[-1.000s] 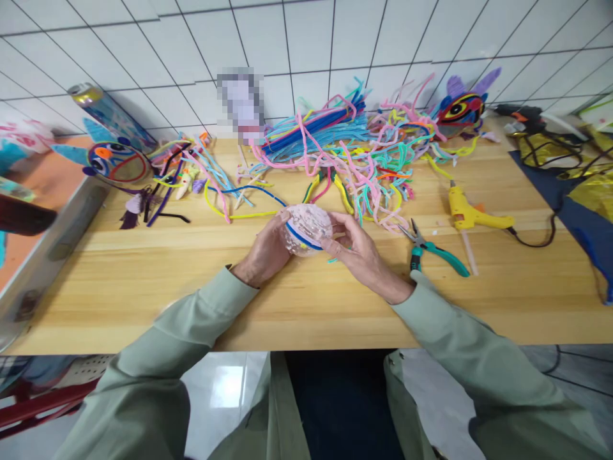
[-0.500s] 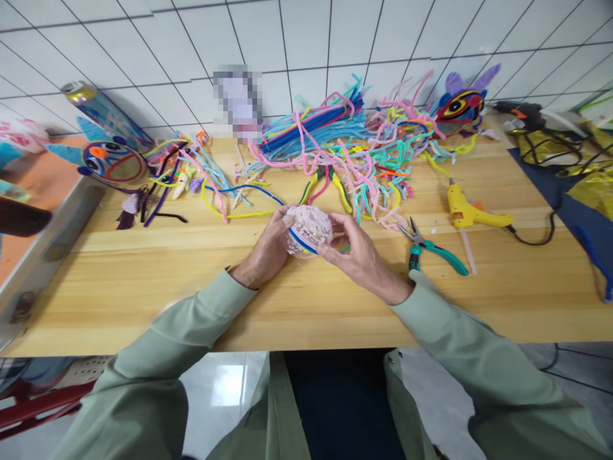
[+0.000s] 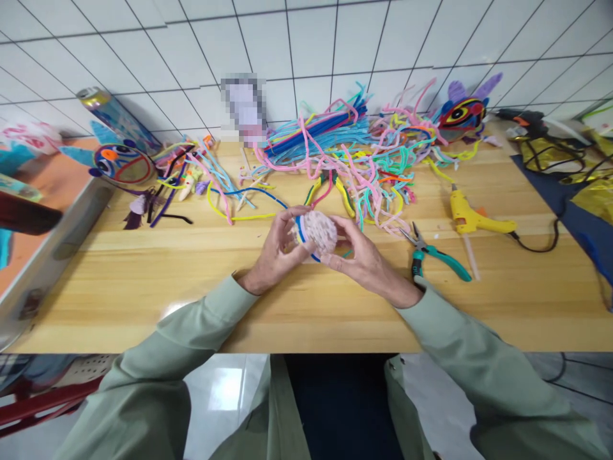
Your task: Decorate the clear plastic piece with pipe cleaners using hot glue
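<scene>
Between my two hands is a round, pale pinkish-white textured piece (image 3: 320,231) with a blue and yellow band round its edge. My left hand (image 3: 281,248) grips its left side, thumb across the near face. On the other side my right hand (image 3: 357,259) holds the rim with thumb and fingers. Just beyond the piece lie yellow-and-green handled pliers (image 3: 348,197). To the right of my right hand rest teal-handled needle-nose pliers (image 3: 438,257), jaws apart.
A heap of coloured pipe cleaners (image 3: 330,137) lies along the wall. At right sits a yellow glue gun (image 3: 472,214) with its cord. Decorated masks (image 3: 125,165) stand at both ends, a can (image 3: 117,121) behind the left one. An orange-bottomed tray (image 3: 52,236) borders the left.
The round piece has been turned in my hands, so its banded edge now faces left. My left thumb has moved onto its near face. The view has shifted slightly.
</scene>
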The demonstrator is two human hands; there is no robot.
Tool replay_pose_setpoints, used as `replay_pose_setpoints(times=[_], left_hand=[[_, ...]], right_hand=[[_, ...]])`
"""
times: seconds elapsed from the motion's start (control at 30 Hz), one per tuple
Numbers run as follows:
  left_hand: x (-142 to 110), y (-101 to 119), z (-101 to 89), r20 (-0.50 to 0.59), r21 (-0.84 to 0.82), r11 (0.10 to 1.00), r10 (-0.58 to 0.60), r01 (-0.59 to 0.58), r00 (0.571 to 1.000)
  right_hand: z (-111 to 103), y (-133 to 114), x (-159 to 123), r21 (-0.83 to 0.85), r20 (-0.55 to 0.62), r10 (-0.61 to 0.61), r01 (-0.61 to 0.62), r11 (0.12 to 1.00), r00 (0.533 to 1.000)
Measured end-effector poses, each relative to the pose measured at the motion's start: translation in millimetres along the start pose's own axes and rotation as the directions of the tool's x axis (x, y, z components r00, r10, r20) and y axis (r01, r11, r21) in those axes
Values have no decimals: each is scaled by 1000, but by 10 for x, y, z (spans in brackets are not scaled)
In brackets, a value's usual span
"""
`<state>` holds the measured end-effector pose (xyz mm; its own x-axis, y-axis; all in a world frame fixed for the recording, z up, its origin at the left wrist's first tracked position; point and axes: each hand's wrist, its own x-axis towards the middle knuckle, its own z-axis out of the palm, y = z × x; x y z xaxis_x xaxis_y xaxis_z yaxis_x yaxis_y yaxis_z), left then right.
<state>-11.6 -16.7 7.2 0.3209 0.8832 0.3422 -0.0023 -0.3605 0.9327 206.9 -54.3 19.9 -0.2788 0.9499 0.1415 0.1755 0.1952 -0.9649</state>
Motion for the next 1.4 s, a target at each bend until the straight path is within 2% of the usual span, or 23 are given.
replay_pose_setpoints(times=[0.1, 0.2, 0.33, 0.67, 0.83, 1.0, 1.1, 1.23, 1.4], left_hand=[[-37, 5, -13, 95, 185, 957, 209, -223, 973], [-50, -12, -14, 182, 285, 885, 326, -367, 928], [-51, -36, 5, 241, 362, 837, 342, -411, 908], [-55, -49, 78, 282, 427, 721, 467, -545, 838], [-81, -62, 101, 278, 458, 715, 449, -528, 849], [-87, -44, 102, 275, 452, 718, 452, -529, 848], [-85, -42, 99, 275, 454, 715, 454, -531, 847], [-88, -50, 108, 271, 450, 715, 461, -535, 845], [-86, -68, 121, 258, 438, 713, 484, -548, 836]], right_hand=[[-36, -51, -7, 14, 5, 26, -26, 1000, 1000], [-63, -68, -5, 12, 3, 35, -35, 999, 999], [-75, -58, 7, -1, -6, 35, -35, 999, 999], [-44, -43, -4, -28, -48, 40, -41, 999, 998], [-41, -20, -5, 1, -42, 42, -42, 999, 998], [-28, 15, -7, 29, -49, -53, 54, 998, 997], [-24, 5, -21, -87, -98, -168, 159, 983, 981], [-33, -26, -29, -303, -79, -382, 343, 889, 921], [-56, -11, -27, -418, -24, -457, 407, 812, 889]])
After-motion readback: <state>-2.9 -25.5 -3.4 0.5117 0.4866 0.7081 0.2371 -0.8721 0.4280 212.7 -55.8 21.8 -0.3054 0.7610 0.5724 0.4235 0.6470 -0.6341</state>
